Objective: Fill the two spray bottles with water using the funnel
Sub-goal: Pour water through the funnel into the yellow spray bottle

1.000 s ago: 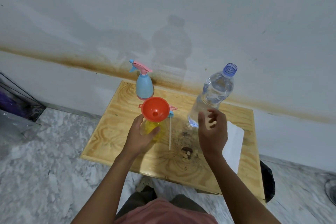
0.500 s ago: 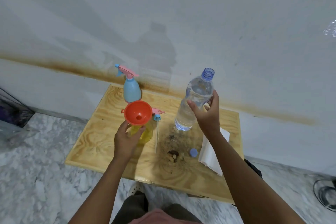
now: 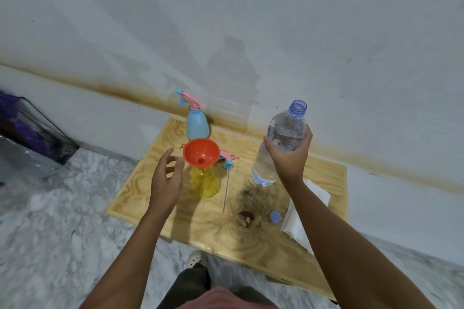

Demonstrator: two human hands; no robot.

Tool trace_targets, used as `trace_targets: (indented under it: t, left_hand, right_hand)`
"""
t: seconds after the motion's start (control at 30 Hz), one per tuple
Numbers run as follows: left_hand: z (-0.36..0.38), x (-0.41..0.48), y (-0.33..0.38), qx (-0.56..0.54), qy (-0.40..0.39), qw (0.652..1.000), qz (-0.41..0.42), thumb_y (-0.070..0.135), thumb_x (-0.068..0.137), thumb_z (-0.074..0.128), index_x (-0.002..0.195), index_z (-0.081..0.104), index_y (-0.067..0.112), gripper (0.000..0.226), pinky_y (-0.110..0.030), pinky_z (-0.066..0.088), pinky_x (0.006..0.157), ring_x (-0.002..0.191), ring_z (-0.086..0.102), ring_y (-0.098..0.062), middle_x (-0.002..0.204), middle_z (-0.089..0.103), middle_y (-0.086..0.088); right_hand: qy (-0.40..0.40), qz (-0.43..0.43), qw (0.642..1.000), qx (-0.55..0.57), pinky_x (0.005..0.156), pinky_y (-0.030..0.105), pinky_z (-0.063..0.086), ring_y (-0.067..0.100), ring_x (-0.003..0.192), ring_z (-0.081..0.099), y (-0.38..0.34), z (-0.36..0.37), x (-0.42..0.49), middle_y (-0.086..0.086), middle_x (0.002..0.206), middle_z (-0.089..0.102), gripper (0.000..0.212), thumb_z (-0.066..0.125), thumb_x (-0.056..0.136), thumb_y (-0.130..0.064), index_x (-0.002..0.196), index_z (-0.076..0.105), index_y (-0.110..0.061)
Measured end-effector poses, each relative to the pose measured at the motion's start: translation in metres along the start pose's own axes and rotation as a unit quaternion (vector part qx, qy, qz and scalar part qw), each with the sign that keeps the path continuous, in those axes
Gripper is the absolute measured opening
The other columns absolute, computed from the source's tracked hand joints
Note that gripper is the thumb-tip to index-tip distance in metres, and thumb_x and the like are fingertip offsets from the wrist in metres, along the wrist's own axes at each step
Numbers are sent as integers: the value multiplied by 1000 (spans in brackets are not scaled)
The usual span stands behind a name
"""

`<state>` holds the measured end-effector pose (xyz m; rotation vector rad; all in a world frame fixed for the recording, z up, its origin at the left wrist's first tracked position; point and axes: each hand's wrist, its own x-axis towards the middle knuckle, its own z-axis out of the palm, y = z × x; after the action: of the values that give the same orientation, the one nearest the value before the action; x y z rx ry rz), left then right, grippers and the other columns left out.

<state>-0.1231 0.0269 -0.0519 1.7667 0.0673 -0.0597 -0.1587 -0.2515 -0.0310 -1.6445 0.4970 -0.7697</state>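
Observation:
An orange funnel [image 3: 201, 152] sits in the neck of the yellow spray bottle [image 3: 204, 182] on the wooden table [image 3: 140, 190]. My left hand [image 3: 165, 180] hovers just left of them, fingers loosely spread, holding nothing. My right hand [image 3: 291, 158] grips the uncapped clear water bottle [image 3: 283, 133], lifted off the table and leaning slightly. The yellow bottle's pink and blue spray head [image 3: 228, 160] with its long tube lies beside it. A blue spray bottle [image 3: 197, 124] with its pink trigger head on stands at the back by the wall.
A blue bottle cap [image 3: 275, 217] lies near a dark knot in the wood. A white cloth [image 3: 301, 218] lies on the table's right side under my forearm. A dark-framed clear box [image 3: 37, 133] stands on the marble floor at left.
My right hand took hold of the water bottle and raised it off the table. My left hand let go of the yellow bottle and drew back slightly to its left.

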Motion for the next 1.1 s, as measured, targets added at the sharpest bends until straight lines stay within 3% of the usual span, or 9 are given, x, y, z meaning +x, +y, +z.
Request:
trace_targets:
  t: [0.13,0.23,0.4,0.5,0.6,0.7,0.9,1.03,1.1]
  left_hand:
    - [4,6,10,-12,16,1000,2,43,99,54,136,53,32,38,-35,56,82,107,63,-21,118,62,2]
    - [7,9,17,-10,21,1000,1,43,99,54,134,56,31,37,-38,56,85,105,62,-19,115,62,4]
    - [13,14,26,32,32,999,25,36,100,54,129,62,24,32,-15,44,70,97,61,-13,104,62,13]
    - [14,19,29,28,18,999,15,37,100,54,132,59,26,34,-15,44,68,96,61,-11,107,61,13]
    - [12,25,32,30,-17,999,8,37,101,52,135,55,33,34,-14,45,66,95,61,-10,110,58,16]
    - [9,32,33,46,-54,997,9,36,101,53,134,58,35,33,-14,47,67,92,64,-14,113,60,12]
    - [6,42,30,74,-44,996,31,27,98,59,113,71,22,20,-23,51,73,91,65,-18,101,68,3]
    - [6,41,30,71,-28,997,30,22,95,62,98,72,23,10,-29,51,75,85,63,-13,88,67,4]
    - [6,39,30,68,-25,997,28,21,94,63,94,71,23,9,-25,50,74,85,62,-11,85,66,5]
  right_hand:
    - [17,-21,1000,-9,92,16,50,-5,109,61,-3,0,3,-18,120,57,77,86,75,-9,138,42,-11]
    - [17,-38,999,-13,94,18,50,-2,111,60,-7,-3,2,-18,120,57,75,84,74,-18,136,44,-10]
    - [-55,-80,995,-17,90,21,54,0,107,63,-25,-12,-3,-14,117,59,73,78,71,-27,132,46,-5]
    - [-122,-88,988,-22,87,29,58,12,106,68,-40,-16,-2,-10,115,63,69,79,72,-26,132,47,-11]
    - [-191,-73,979,-7,85,27,58,13,106,68,-50,-16,-4,-6,115,64,67,80,73,-19,131,48,-13]
    - [-246,-42,968,15,84,28,57,17,106,69,-56,-14,-9,-3,114,66,64,78,69,-29,127,51,-22]
    - [-351,4,936,-16,85,28,57,17,107,70,-61,-5,-15,-5,114,70,77,83,64,-56,128,54,-24]
    - [-399,27,916,-40,85,33,57,14,107,69,-60,-1,-21,-8,114,71,73,81,65,-52,130,54,-32]
    - [-418,46,906,-47,81,26,55,7,104,69,-61,0,-24,-18,113,71,69,79,65,-51,128,53,-40]
